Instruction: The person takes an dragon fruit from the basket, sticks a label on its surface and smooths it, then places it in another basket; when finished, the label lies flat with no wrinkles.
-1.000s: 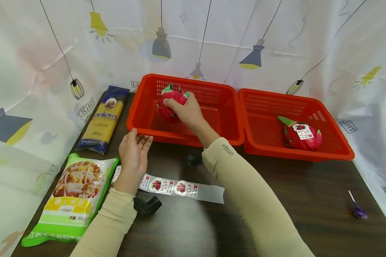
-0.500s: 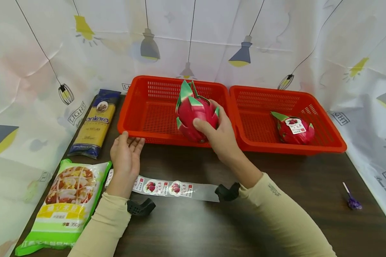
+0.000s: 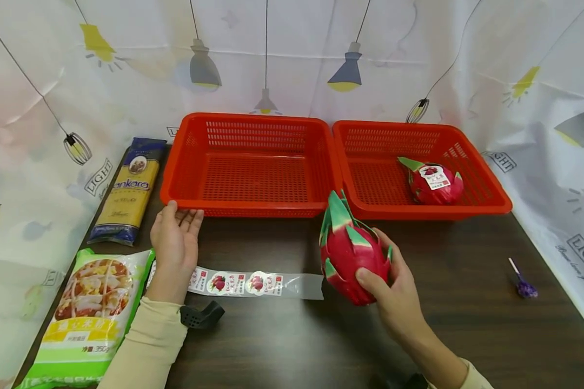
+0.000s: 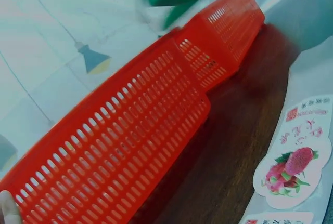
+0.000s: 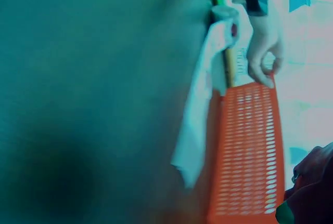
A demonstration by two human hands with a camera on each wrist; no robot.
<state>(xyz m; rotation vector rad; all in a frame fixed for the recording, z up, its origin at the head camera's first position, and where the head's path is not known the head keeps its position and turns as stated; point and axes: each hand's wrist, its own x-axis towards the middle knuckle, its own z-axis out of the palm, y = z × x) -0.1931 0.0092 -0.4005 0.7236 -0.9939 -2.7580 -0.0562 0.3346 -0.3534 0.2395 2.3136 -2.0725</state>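
I see the right hand [image 3: 398, 289] gripping 1 dragon fruit [image 3: 349, 253] above the table [image 3: 272, 351]; the left hand [image 3: 176, 243] pinches the left basket [image 3: 253, 206]'s rim.

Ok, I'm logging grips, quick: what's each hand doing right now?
Left hand: holding the left basket by its rim.
Right hand: holding a dragon fruit.

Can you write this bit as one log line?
right hand: holds dragon fruit; left hand: holds left basket's rim; right basket: labelled dragon fruit inside

Table [image 3: 282, 351] w/ soft glare; R wrist pic blurry.
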